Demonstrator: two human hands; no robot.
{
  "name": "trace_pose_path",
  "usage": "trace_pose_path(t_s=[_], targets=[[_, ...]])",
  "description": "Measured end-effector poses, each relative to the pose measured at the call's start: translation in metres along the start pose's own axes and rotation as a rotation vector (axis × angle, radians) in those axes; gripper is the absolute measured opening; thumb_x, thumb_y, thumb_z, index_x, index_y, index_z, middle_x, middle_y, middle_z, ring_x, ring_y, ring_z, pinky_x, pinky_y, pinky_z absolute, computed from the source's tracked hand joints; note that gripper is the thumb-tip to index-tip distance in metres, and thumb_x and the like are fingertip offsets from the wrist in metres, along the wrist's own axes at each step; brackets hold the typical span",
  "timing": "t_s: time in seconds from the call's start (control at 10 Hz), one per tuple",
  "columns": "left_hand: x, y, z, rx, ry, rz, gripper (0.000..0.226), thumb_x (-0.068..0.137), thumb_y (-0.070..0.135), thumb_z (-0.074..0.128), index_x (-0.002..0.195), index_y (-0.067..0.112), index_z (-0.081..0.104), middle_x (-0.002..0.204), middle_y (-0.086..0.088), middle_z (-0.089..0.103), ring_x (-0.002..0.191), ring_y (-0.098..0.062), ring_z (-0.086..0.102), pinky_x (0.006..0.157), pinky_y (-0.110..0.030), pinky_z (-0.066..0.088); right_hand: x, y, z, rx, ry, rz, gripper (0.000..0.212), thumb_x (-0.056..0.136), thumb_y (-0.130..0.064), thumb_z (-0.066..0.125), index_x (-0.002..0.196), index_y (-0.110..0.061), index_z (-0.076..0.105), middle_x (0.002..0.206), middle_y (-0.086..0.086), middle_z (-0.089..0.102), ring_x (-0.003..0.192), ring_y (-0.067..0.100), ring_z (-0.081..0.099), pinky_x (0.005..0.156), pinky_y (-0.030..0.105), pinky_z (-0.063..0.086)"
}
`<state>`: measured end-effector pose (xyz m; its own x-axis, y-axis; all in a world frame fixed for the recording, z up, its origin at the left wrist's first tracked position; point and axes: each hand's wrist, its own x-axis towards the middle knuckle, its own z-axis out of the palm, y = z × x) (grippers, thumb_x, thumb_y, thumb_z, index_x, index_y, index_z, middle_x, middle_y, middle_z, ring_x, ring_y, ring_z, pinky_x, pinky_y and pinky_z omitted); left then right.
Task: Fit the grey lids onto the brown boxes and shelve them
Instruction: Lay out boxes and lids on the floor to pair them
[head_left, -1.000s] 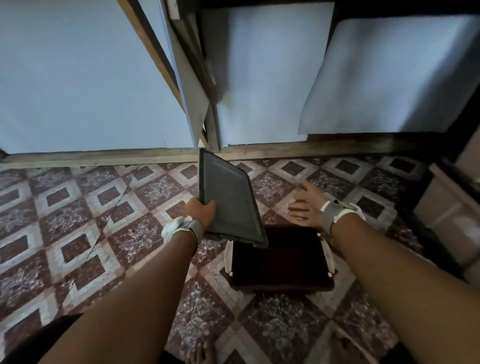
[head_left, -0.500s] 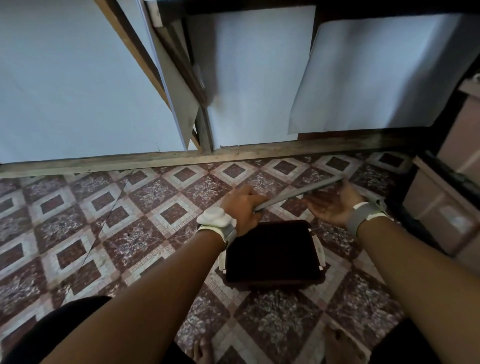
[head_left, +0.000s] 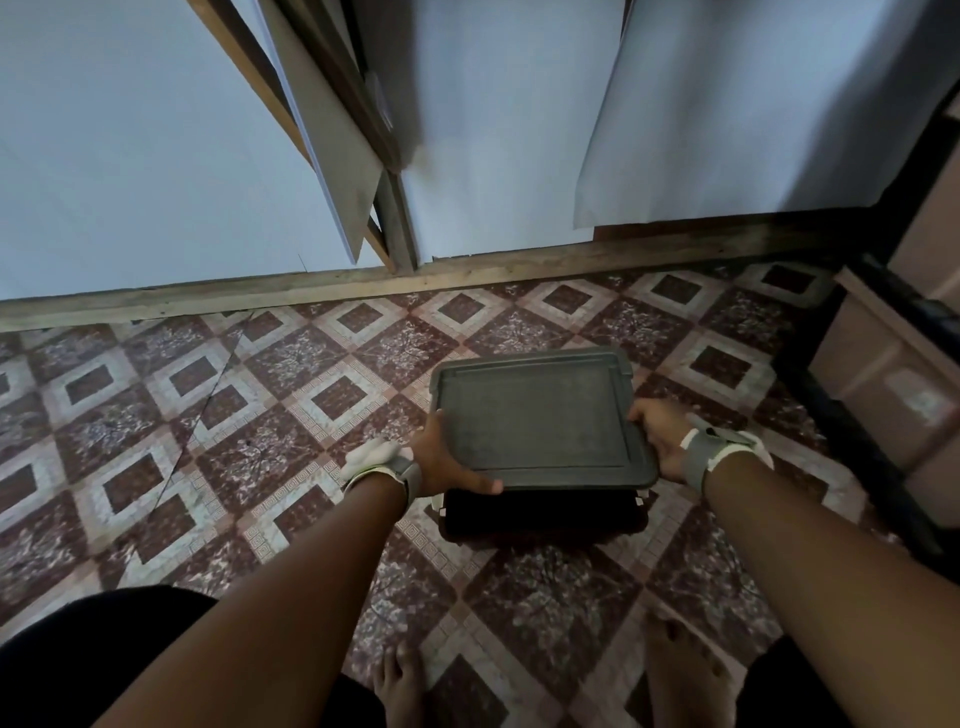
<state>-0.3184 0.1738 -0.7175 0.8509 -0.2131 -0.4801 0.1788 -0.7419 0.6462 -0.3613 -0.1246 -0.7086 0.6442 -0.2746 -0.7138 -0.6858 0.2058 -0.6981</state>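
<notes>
left grip (head_left: 451, 464) clasped, arm forward | right grip (head_left: 658, 436) clasped, arm forward

Lid (head_left: 540, 415) atop box (head_left: 540, 514), on floor (head_left: 208, 415)

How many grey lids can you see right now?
1. The grey lid lies flat over the brown box on the floor, held by the left hand and right hand. Others may be out of view.

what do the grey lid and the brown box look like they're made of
Lid: likely moulded plastic, matte, with a raised rim and a finely textured panel. Box: probably plastic too, dark brown and smooth, with light clips at its corners; shadow hides most of it.
</notes>
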Motion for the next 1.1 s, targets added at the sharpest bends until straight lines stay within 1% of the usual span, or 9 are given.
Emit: trace_pose_path(t_s=[0.1,0.2,0.3,0.4,0.5,0.7,0.9,1.0,1.1], targets=[[0.002,0.005,0.007,-0.178,0.092,-0.06,0.094,0.073,0.04,0.083,0.145,0.01,0.031,0.139,-0.009,0.052,0.124,-0.028,0.054,0.098,-0.032,0.045,0.032,0.018,-0.004,-0.274,0.168,-0.049,0.024,0.088,-0.029,0.046,0.102,-0.012,0.056,0.126,0.018,0.06,0.112,0.037,0.058,0.098,0.048,0.047],[0.009,0.002,0.015,-0.061,0.215,-0.167,0.059,0.098,0.041,0.053,0.139,0.001,0.042,0.136,-0.018,0.055,0.122,-0.036,0.055,0.098,-0.036,0.044,0.028,0.029,0.003,-0.562,0.286,-0.189,0.033,0.102,-0.024,0.035,0.116,-0.003,0.057,0.135,0.02,0.052,0.127,0.036,0.047,0.104,0.037,0.036],[0.015,-0.006,0.022,0.145,0.209,-0.224,0.043,0.103,0.032,0.041,0.13,0.002,0.055,0.129,-0.017,0.06,0.118,-0.036,0.057,0.097,-0.037,0.044,0.032,0.05,0.012,-0.698,0.366,-0.254,0.042,0.101,-0.027,0.04,0.124,0.003,0.057,0.127,0.025,0.058,0.119,0.039,0.053,0.099,0.039,0.041],[0.026,-0.025,0.037,0.381,0.171,-0.264,0.041,0.102,0.031,0.039,0.126,0.004,0.059,0.129,-0.014,0.062,0.118,-0.032,0.058,0.1,-0.037,0.045,0.038,0.075,0.014,-0.765,0.411,-0.256,0.041,0.101,-0.028,0.04,0.134,-0.006,0.052,0.131,0.021,0.057,0.116,0.039,0.055,0.095,0.038,0.046],[0.022,-0.041,0.053,0.529,0.135,-0.262,0.043,0.101,0.034,0.041,0.128,0.005,0.057,0.125,-0.013,0.063,0.114,-0.03,0.061,0.096,-0.035,0.049,0.045,0.096,0.013,-0.861,0.447,-0.29,0.039,0.098,-0.023,0.044,0.133,-0.009,0.053,0.128,0.021,0.058,0.112,0.038,0.057,0.092,0.04,0.048],[0.029,-0.045,0.063,0.439,0.176,-0.282,0.035,0.095,0.019,0.054,0.127,0.004,0.058,0.13,-0.019,0.059,0.121,-0.036,0.056,0.099,-0.04,0.045,0.048,0.109,0.016,-0.959,0.602,-0.276,0.033,0.096,-0.022,0.048,0.121,-0.005,0.061,0.126,0.025,0.054,0.121,0.039,0.044,0.103,0.041,0.035],[0.046,-0.043,0.063,0.422,0.237,-0.277,0.038,0.091,0.023,0.06,0.127,0.007,0.06,0.134,-0.022,0.054,0.123,-0.039,0.053,0.101,-0.043,0.044,0.059,0.09,0.019,-0.967,0.523,-0.23,0.028,0.095,-0.03,0.048,0.117,-0.016,0.06,0.131,0.024,0.048,0.113,0.042,0.05,0.1,0.042,0.041],[0.057,-0.043,0.062,0.409,0.243,-0.304,0.038,0.094,0.02,0.057,0.129,0.007,0.058,0.136,-0.023,0.052,0.125,-0.04,0.051,0.102,-0.043,0.043,0.074,0.082,0.014,-0.972,0.5,-0.189,0.037,0.092,-0.039,0.049,0.126,-0.026,0.055,0.134,0.019,0.045,0.109,0.041,0.053,0.098,0.043,0.043],[0.071,-0.051,0.06,0.415,0.25,-0.243,0.031,0.098,0.021,0.051,0.125,0.008,0.059,0.128,-0.018,0.059,0.121,-0.037,0.055,0.099,-0.038,0.043,0.077,0.072,0.016,-0.894,0.397,-0.176,0.043,0.096,-0.023,0.048,0.138,-0.013,0.049,0.137,0.02,0.05,0.125,0.037,0.048,0.102,0.039,0.037]])
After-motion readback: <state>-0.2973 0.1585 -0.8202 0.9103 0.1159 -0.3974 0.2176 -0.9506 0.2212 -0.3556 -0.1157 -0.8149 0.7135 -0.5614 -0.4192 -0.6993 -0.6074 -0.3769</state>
